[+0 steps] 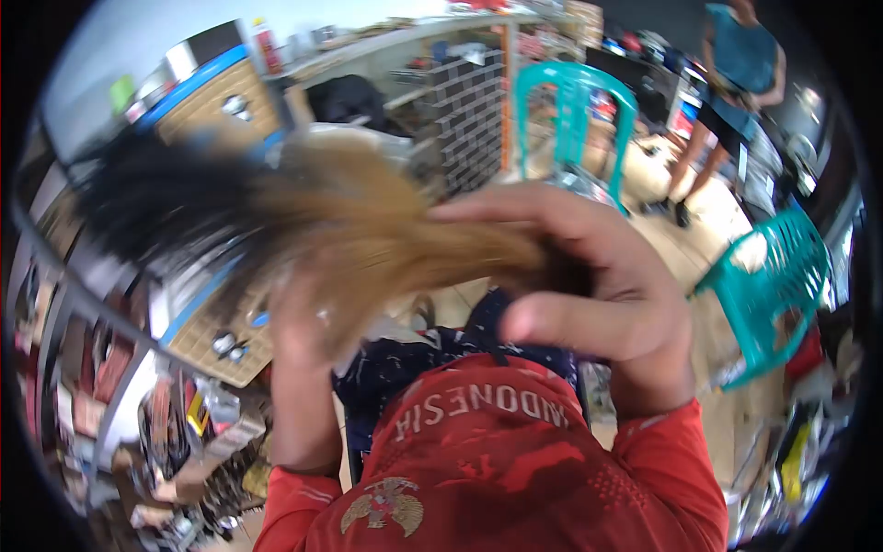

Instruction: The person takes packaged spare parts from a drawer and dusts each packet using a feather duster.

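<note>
A bundle of long hair-like fibres, tan with a black, blurred end toward the left, stretches across the view in front of the red shirt. My right hand is wrapped round its narrow dark end, with the thumb below. Behind and under the wider part, my left hand is smeared by motion and mostly covered by the fibres, so its fingers are hidden.
A green plastic chair stands ahead, another at the right. A person stands at the back right. Brown and blue drawers are ahead left; cluttered shelves line the left.
</note>
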Available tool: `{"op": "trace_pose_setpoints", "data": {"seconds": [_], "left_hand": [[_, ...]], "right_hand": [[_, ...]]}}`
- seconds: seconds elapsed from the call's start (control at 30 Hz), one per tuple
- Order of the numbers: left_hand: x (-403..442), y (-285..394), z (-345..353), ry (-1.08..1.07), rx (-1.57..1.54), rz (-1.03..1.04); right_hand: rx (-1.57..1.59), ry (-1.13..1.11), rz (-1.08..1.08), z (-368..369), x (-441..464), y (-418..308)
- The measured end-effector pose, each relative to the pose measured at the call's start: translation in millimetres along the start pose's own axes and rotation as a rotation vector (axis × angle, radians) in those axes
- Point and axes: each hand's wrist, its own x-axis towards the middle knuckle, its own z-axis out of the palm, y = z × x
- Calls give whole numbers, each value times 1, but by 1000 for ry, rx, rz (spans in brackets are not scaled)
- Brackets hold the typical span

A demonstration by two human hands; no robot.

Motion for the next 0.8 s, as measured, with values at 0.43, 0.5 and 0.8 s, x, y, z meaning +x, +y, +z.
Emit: {"op": "trace_pose_setpoints", "data": {"seconds": [0.43, 0.5, 0.8], "left_hand": [[-19, 26, -4, 175, -36, 401], [-26, 41, -9, 47, -122, 101], [-16, 30, -29, 35, -121, 82]], "right_hand": [[-370, 18, 77, -55, -4, 45], [-317, 126, 129, -56, -3, 46], [-410, -56, 193, -64, -13, 37]]}}
